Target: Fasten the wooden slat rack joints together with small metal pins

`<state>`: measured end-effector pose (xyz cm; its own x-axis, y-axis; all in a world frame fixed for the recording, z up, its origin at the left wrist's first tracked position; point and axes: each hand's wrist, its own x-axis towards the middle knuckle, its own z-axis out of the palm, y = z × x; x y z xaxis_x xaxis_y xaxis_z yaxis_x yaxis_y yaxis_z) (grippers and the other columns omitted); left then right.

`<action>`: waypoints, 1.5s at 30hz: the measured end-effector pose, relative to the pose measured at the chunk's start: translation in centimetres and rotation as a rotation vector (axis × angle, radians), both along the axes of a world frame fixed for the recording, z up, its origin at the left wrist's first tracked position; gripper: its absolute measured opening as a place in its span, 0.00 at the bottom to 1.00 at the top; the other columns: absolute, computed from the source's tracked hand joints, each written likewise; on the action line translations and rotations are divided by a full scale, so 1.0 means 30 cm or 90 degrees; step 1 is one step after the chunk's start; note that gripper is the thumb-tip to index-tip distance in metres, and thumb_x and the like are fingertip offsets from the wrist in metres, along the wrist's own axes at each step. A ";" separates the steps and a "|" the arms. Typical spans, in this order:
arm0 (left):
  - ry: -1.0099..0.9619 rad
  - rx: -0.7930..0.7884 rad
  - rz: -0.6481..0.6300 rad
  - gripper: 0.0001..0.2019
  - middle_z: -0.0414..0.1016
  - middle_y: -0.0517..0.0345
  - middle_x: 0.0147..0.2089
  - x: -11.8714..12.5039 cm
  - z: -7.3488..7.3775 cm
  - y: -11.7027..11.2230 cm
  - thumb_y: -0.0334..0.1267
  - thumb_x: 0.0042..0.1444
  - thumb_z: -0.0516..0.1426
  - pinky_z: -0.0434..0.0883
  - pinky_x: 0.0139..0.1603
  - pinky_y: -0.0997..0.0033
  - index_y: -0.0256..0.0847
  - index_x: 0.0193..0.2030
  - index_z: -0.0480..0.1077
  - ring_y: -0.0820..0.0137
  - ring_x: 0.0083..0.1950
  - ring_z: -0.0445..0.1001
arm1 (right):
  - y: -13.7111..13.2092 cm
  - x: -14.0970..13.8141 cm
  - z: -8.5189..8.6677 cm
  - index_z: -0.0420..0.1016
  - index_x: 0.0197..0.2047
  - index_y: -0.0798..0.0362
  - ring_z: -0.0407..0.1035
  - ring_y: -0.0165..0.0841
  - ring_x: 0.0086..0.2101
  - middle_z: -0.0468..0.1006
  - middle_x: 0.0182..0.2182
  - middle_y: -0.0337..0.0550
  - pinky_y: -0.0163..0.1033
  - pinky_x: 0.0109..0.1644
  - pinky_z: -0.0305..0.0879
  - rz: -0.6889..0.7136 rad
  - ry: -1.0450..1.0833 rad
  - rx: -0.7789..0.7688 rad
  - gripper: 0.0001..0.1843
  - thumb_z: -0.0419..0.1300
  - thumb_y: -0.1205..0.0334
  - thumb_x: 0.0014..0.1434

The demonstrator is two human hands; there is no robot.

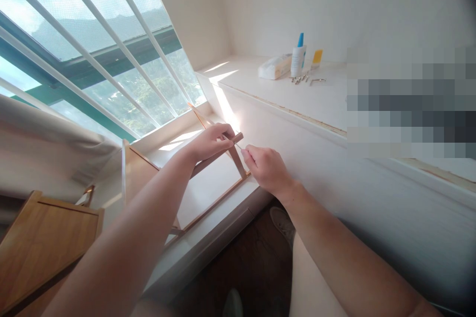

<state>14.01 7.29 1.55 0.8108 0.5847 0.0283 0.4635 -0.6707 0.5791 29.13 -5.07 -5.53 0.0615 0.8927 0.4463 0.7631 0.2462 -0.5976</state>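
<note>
Left hand (215,139) closed on the top rail of a brown wooden open frame (237,162), near its end; frame stands on the white window ledge (219,212). Right hand (267,166) in a fist around a thin metal tool (238,147), tip at the rail/leg joint. White surface (253,90) behind: white bottle with blue cap (298,62), small silvery metal fasteners (300,78), white plastic-wrapped pack (274,67), small yellow-topped item (317,56).

Daylight from the white-barred glass window (96,34) streaks the long white shelf (297,96); the dark brown floor (245,252) lies dim, and coarse pixelation covers a patch at right.
</note>
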 end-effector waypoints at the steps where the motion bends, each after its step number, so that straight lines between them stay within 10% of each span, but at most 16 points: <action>1: -0.002 -0.001 -0.002 0.08 0.71 0.58 0.37 0.000 0.000 0.000 0.39 0.51 0.53 0.68 0.47 0.64 0.39 0.35 0.69 0.66 0.41 0.71 | 0.002 0.000 -0.004 0.59 0.25 0.52 0.56 0.29 0.22 0.64 0.19 0.37 0.37 0.30 0.45 -0.001 0.027 -0.002 0.19 0.45 0.57 0.67; 18: 0.006 -0.002 -0.002 0.09 0.72 0.55 0.40 -0.002 0.002 0.001 0.41 0.53 0.53 0.68 0.47 0.63 0.40 0.37 0.69 0.64 0.43 0.71 | 0.025 -0.070 -0.056 0.53 0.21 0.50 0.54 0.24 0.13 0.50 0.13 0.28 0.34 0.18 0.49 0.160 0.776 -0.108 0.22 0.50 0.50 0.63; 45: -0.008 -0.011 -0.005 0.08 0.72 0.56 0.39 -0.002 -0.003 0.004 0.40 0.53 0.55 0.67 0.46 0.64 0.39 0.36 0.69 0.65 0.43 0.71 | 0.012 -0.027 -0.041 0.55 0.20 0.51 0.55 0.27 0.21 0.58 0.15 0.34 0.36 0.27 0.50 0.034 0.388 -0.033 0.25 0.45 0.51 0.67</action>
